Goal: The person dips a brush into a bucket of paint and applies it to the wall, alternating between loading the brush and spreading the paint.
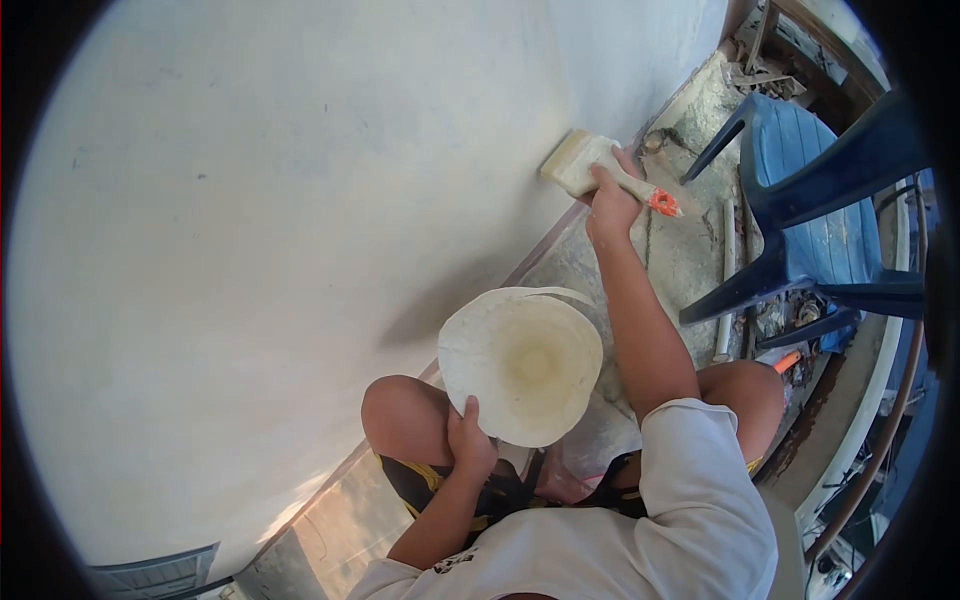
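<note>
So the right hand [612, 208] is wrapped around a wide paintbrush [582, 162], thumb and fingers closed near where the handle, red-orange at its end, meets the head. Bristles point at the whitish wall [250, 250]; can't tell if they're actually touching. The left hand [472, 442] has the near rim of a pale, paint-smeared bucket [470, 350] pinched, thumb over the edge, just past the knees and close to the wall. Writing-wise, there's a small dark print on the white T-shirt [560, 560], too tiny to read.
</note>
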